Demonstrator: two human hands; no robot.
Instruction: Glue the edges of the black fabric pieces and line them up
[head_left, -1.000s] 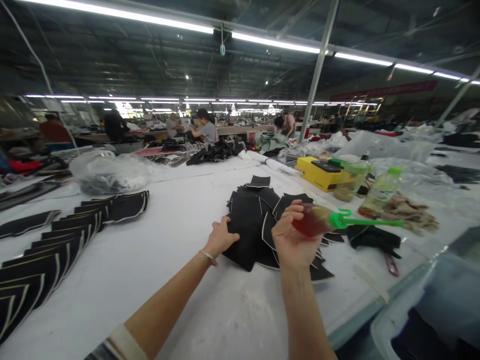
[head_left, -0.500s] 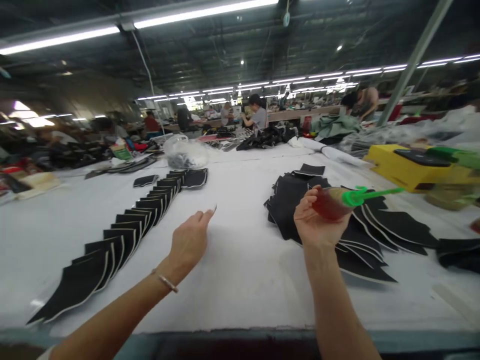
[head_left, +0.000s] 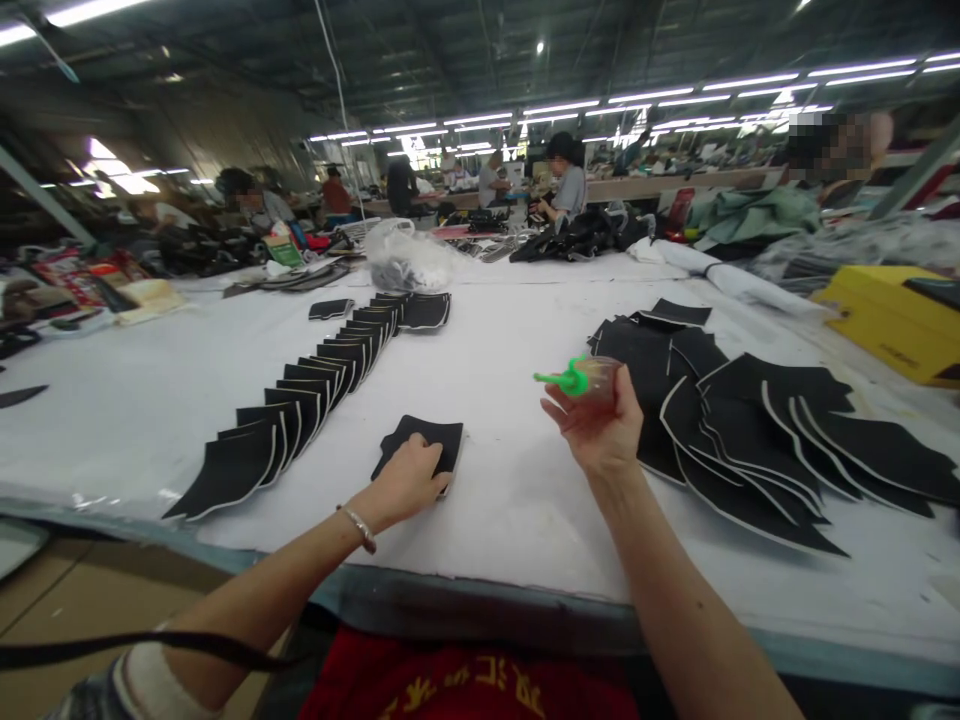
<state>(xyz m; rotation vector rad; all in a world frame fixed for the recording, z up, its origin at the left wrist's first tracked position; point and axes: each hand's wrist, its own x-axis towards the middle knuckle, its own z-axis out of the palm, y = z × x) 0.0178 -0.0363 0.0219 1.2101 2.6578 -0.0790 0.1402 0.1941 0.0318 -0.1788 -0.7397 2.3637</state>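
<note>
While the left hand (head_left: 410, 480) rests on a pale-edged black panel (head_left: 447, 438), its fingers bend over the top; can't tell if they pinch it. Panel lies on the white-covered worktop (head_left: 517, 510), between a fanned row of black panels (head_left: 301, 402) and a loose pile of black panels (head_left: 712, 425). Right hand (head_left: 607, 428) holds a squeeze bottle (head_left: 600, 374) up near the pile, fingers wrapped around its body, green nozzle (head_left: 573, 378) pointing left. Yellow box (head_left: 892, 325) at far right, beyond pile.
</note>
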